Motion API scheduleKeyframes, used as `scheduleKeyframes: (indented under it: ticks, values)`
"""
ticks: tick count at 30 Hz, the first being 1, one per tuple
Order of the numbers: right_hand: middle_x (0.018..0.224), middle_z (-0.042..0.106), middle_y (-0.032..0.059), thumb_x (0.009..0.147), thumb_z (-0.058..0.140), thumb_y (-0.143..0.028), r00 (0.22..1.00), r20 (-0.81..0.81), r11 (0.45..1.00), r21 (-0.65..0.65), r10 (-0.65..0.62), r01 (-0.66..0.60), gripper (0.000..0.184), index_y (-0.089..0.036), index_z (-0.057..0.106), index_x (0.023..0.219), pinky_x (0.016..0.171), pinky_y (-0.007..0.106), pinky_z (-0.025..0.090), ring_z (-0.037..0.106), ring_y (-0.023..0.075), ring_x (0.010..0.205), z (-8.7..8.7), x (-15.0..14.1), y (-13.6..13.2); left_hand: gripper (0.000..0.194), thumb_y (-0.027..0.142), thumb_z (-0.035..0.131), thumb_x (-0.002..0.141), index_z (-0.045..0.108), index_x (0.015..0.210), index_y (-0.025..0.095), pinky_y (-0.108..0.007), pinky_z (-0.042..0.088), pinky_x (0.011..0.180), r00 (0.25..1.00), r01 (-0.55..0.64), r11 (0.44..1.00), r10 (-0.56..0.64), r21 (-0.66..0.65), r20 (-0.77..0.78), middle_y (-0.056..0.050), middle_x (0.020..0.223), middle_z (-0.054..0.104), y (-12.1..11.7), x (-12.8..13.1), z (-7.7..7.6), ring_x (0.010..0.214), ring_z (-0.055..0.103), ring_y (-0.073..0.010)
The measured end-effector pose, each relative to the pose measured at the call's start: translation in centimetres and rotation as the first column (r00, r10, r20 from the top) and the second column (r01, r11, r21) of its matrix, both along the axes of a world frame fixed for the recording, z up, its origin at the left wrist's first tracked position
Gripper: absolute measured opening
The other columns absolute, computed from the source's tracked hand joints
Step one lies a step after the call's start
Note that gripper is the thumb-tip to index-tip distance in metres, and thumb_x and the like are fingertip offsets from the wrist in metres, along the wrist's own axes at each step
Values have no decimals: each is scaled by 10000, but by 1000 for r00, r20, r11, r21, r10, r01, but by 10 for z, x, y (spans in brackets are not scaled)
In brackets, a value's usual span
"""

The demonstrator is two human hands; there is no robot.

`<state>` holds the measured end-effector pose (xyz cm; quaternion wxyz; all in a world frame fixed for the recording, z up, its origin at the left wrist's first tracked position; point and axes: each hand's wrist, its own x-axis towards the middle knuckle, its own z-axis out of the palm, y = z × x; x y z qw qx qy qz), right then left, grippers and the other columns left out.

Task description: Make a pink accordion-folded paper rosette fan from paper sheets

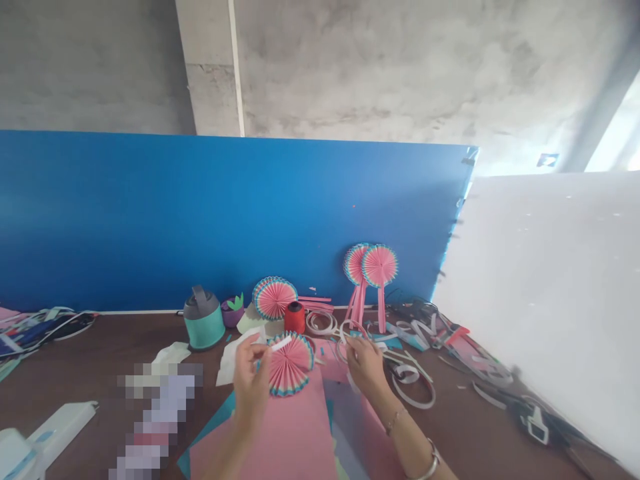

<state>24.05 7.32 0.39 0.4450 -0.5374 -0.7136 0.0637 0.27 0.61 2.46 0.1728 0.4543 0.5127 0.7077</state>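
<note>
My left hand (pixel 253 377) is closed in a pinch on a short white strip (pixel 281 344). Just beyond and below that strip, a round pleated paper rosette (pixel 293 370), pink with a blue and cream edge, lies on pink paper sheets (pixel 295 433). To the right, my right hand (pixel 367 363) has its fingers drawn together at a thin white ring of tape or strip (pixel 345 330). The fingertips face away from me, so the exact grip is partly hidden. A red thread spool (pixel 295 318) stands behind the rosette.
More rosettes (pixel 275 298) lean against the blue partition (pixel 225 220), two with pink stick-like tails (pixel 381 267). A teal pot with a grey lid (pixel 205 320) stands at left. Curled white strips (pixel 413 383) and cables (pixel 535 423) clutter the right. A white device (pixel 63 433) lies front left.
</note>
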Motion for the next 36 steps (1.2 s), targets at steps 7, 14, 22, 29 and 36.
scheduleKeyframes:
  ticks: [7,14,22,29,36]
  values:
    - [1139,610,99,786,486,-174,928,62,913,165,368,-373,367,-216,583,1137,930,396,414,533,240,1088,7,-26,-26,290,366,497,864,558,1087,191,-378,474,861,928,267,956,-290,-122,-236,-52,859,652,-7,23,-8,900,620,-214]
    - [849,646,32,865,520,-178,916,94,905,145,390,-401,142,-208,586,743,812,336,389,571,189,860,16,-46,-40,271,333,471,877,564,1094,199,-389,496,873,900,313,934,-350,-175,-259,-68,907,686,-12,27,-9,952,641,-224]
    - [848,649,62,899,418,-198,965,249,982,149,78,-118,172,-192,586,865,712,339,356,558,229,815,-4,-43,-29,427,231,440,850,505,1270,188,-552,327,1057,832,-52,983,-55,-176,-552,-147,1392,477,4,19,-42,1340,355,-310]
    - [1106,644,113,871,425,-197,940,306,982,63,149,-176,405,-190,461,1274,794,378,400,584,259,955,-14,-48,-25,228,250,512,830,700,956,271,-607,285,1060,678,31,945,-259,-325,-688,-74,1319,539,4,18,-32,1301,378,-345]
    - [1000,660,84,832,403,-125,975,195,988,93,105,-125,511,-185,397,1339,801,380,414,601,232,897,-17,-44,-23,242,348,510,907,603,1097,232,-388,508,861,791,460,807,-562,-370,-242,-66,1205,583,-75,53,24,1001,587,-198]
